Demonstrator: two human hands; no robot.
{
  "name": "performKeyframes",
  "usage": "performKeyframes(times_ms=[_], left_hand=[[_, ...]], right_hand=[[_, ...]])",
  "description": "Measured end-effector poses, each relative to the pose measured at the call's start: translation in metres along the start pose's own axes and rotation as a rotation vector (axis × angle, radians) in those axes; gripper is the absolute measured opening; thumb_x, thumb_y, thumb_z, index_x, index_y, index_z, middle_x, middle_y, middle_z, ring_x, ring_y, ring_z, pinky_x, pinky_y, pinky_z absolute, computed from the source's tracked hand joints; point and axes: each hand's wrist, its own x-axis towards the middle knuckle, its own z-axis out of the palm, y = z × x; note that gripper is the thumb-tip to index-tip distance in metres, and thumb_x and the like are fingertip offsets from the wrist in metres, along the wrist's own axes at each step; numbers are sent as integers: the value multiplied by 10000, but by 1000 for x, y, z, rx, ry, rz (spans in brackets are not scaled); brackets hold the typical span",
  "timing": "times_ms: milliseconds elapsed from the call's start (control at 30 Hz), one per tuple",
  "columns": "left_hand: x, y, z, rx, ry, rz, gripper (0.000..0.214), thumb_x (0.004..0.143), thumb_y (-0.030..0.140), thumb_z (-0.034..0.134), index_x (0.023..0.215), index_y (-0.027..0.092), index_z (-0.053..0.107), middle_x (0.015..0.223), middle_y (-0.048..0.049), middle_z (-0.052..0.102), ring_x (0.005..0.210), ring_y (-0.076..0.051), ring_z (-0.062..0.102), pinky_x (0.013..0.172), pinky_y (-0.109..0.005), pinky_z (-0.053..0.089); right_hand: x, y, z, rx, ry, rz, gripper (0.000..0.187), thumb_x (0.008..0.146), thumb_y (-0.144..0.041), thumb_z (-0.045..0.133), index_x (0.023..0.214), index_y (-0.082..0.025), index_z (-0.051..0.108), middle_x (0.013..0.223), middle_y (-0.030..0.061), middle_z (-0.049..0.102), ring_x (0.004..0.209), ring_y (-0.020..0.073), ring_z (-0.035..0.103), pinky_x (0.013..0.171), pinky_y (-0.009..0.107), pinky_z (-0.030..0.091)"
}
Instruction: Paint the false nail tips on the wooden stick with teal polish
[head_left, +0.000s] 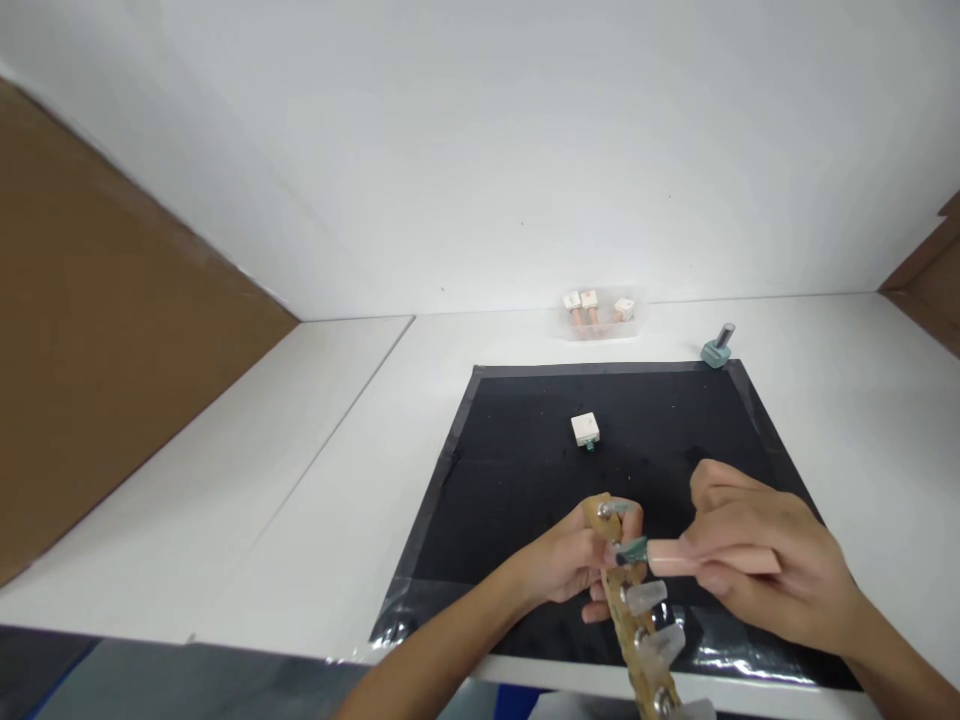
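Note:
My left hand (574, 555) is closed around a tan strip (630, 625) that runs down toward the front edge. Metal studs and several translucent, nail-shaped tips (658, 645) stick out along it. My right hand (772, 560) grips a pale pink stick (671, 558) from the side, fingers pressed along it. The stick's dark green end (631, 551) lies at the upper part of the strip, by my left fingertips; whether it touches is hard to tell. Beyond my hands, a white cube-like block (585, 429) with a small green bit under it sits on the black mat (517, 450).
Against the back wall stands a clear tray (600, 328) holding several white-topped pink pieces. A grey-green block with a metal stem (717, 347) rests at the mat's back right corner. A brown board (112, 320) walls off the left side.

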Motion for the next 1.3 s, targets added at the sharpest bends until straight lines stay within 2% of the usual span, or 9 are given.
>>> performKeyframes(times_ms=[167, 267, 367, 533, 667, 767, 1000, 1200, 1300], left_hand=[[-1, -1, -2, -3, 10, -14, 284, 572, 298, 717, 582, 149, 476, 393, 53, 468, 266, -18, 298, 221, -119, 299], [0, 0, -2, 5, 17, -9, 293, 567, 302, 721, 569, 146, 473, 393, 49, 468, 267, -21, 303, 220, -122, 304], [0, 0, -1, -5, 6, -4, 292, 586, 306, 713, 574, 152, 466, 392, 56, 451, 274, -22, 294, 216, -121, 296], [-2, -3, -5, 8, -9, 34, 313, 595, 314, 731, 590, 154, 462, 408, 68, 433, 303, -26, 302, 229, -125, 306], [-3, -7, -11, 110, 50, 167, 309, 627, 305, 741, 642, 150, 474, 492, 68, 474, 357, -30, 386, 305, -141, 381], [-2, -11, -15, 242, 52, 271, 280, 682, 324, 712, 698, 148, 494, 559, 49, 522, 445, -61, 511, 406, -171, 448], [-1, -10, -12, 350, 123, 377, 271, 706, 337, 697, 779, 164, 501, 679, 31, 564, 617, -98, 593, 569, -231, 491], [1, -9, -5, 333, 199, 361, 307, 693, 318, 711, 816, 181, 465, 660, 43, 589, 588, -90, 580, 564, -235, 487], [2, -10, -6, 361, 264, 322, 325, 696, 307, 706, 821, 195, 428, 616, 64, 581, 543, -82, 570, 558, -238, 486]], right_hand=[[-1, 0, 1, -51, 91, 56, 180, 793, -63, 504, 773, -233, 559, 491, -32, 484, 459, 136, 405, 432, 266, 344], [0, 0, 1, 26, 39, 6, 151, 813, -103, 518, 842, -237, 580, 491, -41, 507, 437, 129, 413, 451, 279, 374], [3, -1, 1, -37, 29, 11, 169, 788, -70, 527, 779, -228, 588, 476, -42, 507, 433, 123, 415, 427, 262, 362], [-7, 6, 3, -97, 196, 124, 180, 778, -56, 535, 703, -218, 557, 498, -33, 469, 475, 128, 413, 428, 254, 345], [-17, 14, 8, -66, 436, 270, 138, 852, -194, 551, 723, -228, 588, 583, -4, 538, 534, 150, 491, 477, 282, 387], [-16, 18, 10, -99, 560, 439, 106, 836, -300, 589, 764, -233, 628, 684, 17, 614, 551, 148, 527, 476, 267, 414], [-9, 34, 5, 54, 506, 658, 217, 786, -378, 631, 911, -219, 710, 625, 1, 600, 472, 118, 459, 446, 253, 406], [-7, 40, 1, 281, 331, 809, 309, 732, -410, 668, 910, -164, 722, 619, 11, 586, 515, 123, 514, 396, 217, 389], [-8, 44, 0, 282, 384, 820, 307, 719, -405, 678, 890, -153, 717, 625, 8, 581, 513, 113, 506, 391, 205, 378]])
